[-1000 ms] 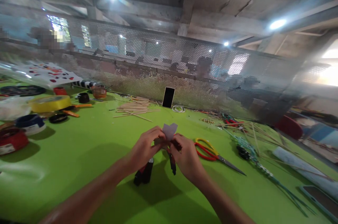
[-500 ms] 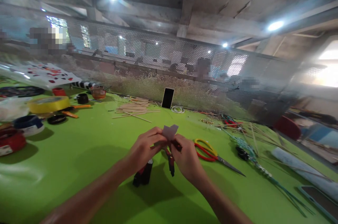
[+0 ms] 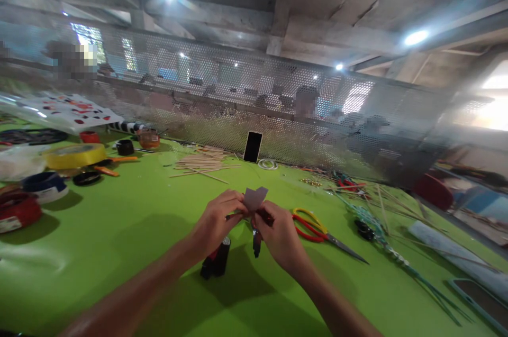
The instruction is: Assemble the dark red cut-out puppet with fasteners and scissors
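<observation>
A small greyish-white piece of paper (image 3: 255, 198) stands up between my two hands over the green table (image 3: 159, 210). My left hand (image 3: 221, 216) pinches its left lower edge, fingers closed. On its other side my right hand (image 3: 277, 224) is closed at the lower edge, fingertips near those of the left. A dark, slim object (image 3: 256, 244) hangs below the fingers beside my right hand; what it is cannot be made out. Under my left hand a black and red object (image 3: 216, 258) rests on the table.
Red-and-yellow-handled scissors (image 3: 325, 234) lie at the right. Thin wooden sticks (image 3: 206, 161) and an upright phone (image 3: 253, 147) are farther back. Tape rolls (image 3: 75, 156) stand at the left. A teal braided cord (image 3: 391, 252) and a mesh screen (image 3: 222, 93) are also in view.
The dark object below my hands has risen slightly and turned, showing less red. Both hands keep nearly the same place around the paper.
</observation>
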Available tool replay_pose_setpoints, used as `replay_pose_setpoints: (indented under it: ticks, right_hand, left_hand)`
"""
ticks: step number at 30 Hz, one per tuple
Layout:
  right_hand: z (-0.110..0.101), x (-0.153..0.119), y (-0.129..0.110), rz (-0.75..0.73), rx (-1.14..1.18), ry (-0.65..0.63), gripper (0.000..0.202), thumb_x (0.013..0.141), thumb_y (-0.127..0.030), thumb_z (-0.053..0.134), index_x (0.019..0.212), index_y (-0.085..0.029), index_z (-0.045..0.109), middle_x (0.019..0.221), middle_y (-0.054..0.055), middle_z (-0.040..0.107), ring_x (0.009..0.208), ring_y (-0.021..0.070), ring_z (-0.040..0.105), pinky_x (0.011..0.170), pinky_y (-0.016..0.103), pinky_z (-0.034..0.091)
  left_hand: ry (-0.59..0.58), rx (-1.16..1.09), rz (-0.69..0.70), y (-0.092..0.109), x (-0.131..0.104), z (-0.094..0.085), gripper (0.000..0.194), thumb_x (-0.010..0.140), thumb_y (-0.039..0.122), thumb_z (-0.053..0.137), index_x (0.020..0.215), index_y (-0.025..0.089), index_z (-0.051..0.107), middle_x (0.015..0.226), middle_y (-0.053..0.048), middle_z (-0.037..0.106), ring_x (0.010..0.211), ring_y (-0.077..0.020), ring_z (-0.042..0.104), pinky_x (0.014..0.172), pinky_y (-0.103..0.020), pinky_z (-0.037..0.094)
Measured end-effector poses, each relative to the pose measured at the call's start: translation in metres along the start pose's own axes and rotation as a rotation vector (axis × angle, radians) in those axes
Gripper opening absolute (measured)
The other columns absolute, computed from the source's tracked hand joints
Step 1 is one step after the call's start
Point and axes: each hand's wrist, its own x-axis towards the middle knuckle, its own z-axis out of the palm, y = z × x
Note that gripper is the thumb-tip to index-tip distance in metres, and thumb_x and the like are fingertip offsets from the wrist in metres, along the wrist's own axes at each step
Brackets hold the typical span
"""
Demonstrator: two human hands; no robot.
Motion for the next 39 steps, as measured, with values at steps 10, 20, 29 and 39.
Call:
replay_pose_setpoints:
  ticks: [10,20,29,39]
  right_hand:
    - [-0.0004,0.0019,0.0008,0.145,0.182,-0.01,0.019,0.089,-0.034,0.06,0.077,-0.02,0.062,0.058,-0.001,0.059,0.048,0.0156,0.056,0.047,0.026,0.042]
    - [-0.0022,0.0044,-0.0008,0.248,0.317,-0.048,0.029,0.084,-0.046,0.069,0.074,-0.019,0.063,0.056,-0.004,0.056,0.044,0.0121,0.053,0.044,0.024,0.044]
    - [-0.0025,0.0053,-0.0022,0.289,0.363,-0.049,0.041,0.08,-0.059,0.074,0.075,-0.019,0.064,0.053,-0.004,0.056,0.042,0.0124,0.054,0.043,0.025,0.045]
    - [-0.0024,0.0056,-0.0023,0.333,0.416,-0.012,0.042,0.077,-0.057,0.078,0.075,-0.017,0.067,0.053,-0.004,0.057,0.043,0.0104,0.051,0.044,0.023,0.042]
  left_hand:
    - [-0.022,0.029,0.05,0.0045,0.0009,-0.0036,0.016,0.103,0.023,0.06,0.096,0.018,0.074,0.096,-0.007,0.073,0.09,-0.0209,0.067,0.078,-0.031,0.053]
    - [-0.001,-0.018,0.082,-0.0012,0.0021,-0.0033,0.012,0.098,0.025,0.069,0.089,0.017,0.073,0.091,-0.007,0.075,0.094,-0.0219,0.067,0.082,-0.032,0.054]
    - [0.017,-0.005,0.108,0.001,0.0008,-0.0038,0.015,0.101,0.023,0.065,0.091,0.017,0.075,0.089,-0.008,0.073,0.089,-0.0214,0.066,0.077,-0.032,0.053]
    - [0.019,0.003,0.146,-0.0034,0.0012,-0.0032,0.012,0.099,0.018,0.067,0.09,0.016,0.073,0.091,-0.008,0.073,0.09,-0.02,0.066,0.077,-0.03,0.053]
